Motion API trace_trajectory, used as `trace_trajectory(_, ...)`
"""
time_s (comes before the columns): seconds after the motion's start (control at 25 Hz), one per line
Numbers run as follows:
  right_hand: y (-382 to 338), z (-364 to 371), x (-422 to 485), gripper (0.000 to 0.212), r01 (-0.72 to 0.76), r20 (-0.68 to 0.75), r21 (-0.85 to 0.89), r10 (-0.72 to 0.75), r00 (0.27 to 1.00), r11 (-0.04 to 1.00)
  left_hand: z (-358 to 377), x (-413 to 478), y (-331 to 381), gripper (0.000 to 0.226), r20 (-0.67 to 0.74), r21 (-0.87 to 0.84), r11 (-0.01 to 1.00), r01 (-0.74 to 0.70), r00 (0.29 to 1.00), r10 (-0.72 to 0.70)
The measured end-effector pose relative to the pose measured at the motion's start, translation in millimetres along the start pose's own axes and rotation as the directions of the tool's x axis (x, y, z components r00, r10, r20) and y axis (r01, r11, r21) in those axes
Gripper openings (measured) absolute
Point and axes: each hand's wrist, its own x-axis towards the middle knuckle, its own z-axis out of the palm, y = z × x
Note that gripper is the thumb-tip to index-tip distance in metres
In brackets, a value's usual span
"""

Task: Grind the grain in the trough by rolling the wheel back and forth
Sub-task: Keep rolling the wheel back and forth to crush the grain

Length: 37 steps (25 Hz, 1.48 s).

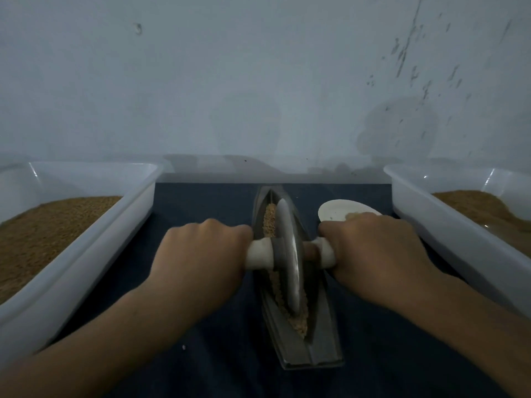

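Grain, pale and coarse, lies along the groove of a narrow, boat-shaped metal trough that points away from the viewer on a dark blue cloth. A thin metal wheel stands upright in the trough's groove, about midway along it, with grain showing both before and beyond it. A white handle sticks out from each side of the wheel. The left hand is wrapped around the left handle and the right hand around the right handle, knuckles up, one on either side of the trough. Just right of the trough's far half sits a shallow white dish, partly hidden behind the right hand. A white plastic tub of brown grain stands left of the trough, and another tub stands right of it. Beyond the trough's far tip rises a pale, scuffed wall.
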Motion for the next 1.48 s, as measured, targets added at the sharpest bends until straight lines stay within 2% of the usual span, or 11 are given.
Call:
trace_trajectory(0.08,2.0,1.1,2.0,0.047,-0.007,0.035,-0.006,0.007,0.999,1.000,3.1,6.9,-1.5,0.057,0.030,-0.009,1.000,0.006,1.000,-0.005)
trace_trajectory(0.24,-0.6,30.0,54.2,0.026,-0.172,0.190,0.082,0.154,0.970,0.982,36.1,55.8,-3.0,0.008,0.177,0.040,0.991,0.128,0.975,-0.133)
trace_trajectory(0.28,-0.8,33.7,67.4,0.022,-0.207,0.219,0.096,0.182,0.959,0.974,37.9,68.8,-5.9,0.006,0.215,0.021,0.988,0.153,0.964,-0.154)
trace_trajectory(0.4,2.7,27.7,71.8,0.022,-0.190,0.256,0.110,0.157,0.954,0.976,31.5,69.2,-6.6,0.008,0.273,-0.017,0.986,0.164,0.950,-0.153)
trace_trajectory(0.48,4.3,16.4,46.0,0.031,-0.101,0.238,0.114,0.072,0.969,0.988,23.4,40.7,-3.3,0.010,0.208,-0.032,0.991,0.128,0.971,-0.118)
trace_trajectory(0.64,3.0,-6.0,0.4,0.048,-0.002,0.039,0.003,0.001,0.999,1.000,0.3,3.4,-1.6,0.052,0.018,0.014,1.000,-0.016,1.000,0.015)
trace_trajectory(0.88,5.0,22.7,57.1,0.025,-0.167,0.262,0.105,0.135,0.956,0.980,30.1,52.8,-1.1,0.008,0.199,0.006,0.986,0.165,0.966,-0.163)
trace_trajectory(1.08,4.9,13.5,37.3,0.034,-0.078,0.189,0.067,0.064,0.980,0.995,17.1,32.8,-2.0,0.011,0.222,-0.057,0.990,0.132,0.968,-0.116)
trace_trajectory(1.2,3.1,-8.2,-3.9,0.042,-0.014,0.032,0.011,0.014,0.999,1.000,-6.7,-0.2,3.3,0.051,0.035,-0.016,1.000,-0.016,0.999,0.016)
trace_trajectory(1.28,4.6,-12.9,-14.2,0.040,-0.027,-0.004,0.019,0.027,1.000,0.999,-16.9,1.9,3.9,0.061,0.004,-0.014,1.000,-0.005,1.000,0.005)
trace_trajectory(1.48,-4.3,19.8,46.0,0.017,-0.165,0.171,0.059,0.153,0.973,0.985,23.9,45.0,5.4,0.008,0.188,0.038,0.986,0.164,0.968,-0.168)
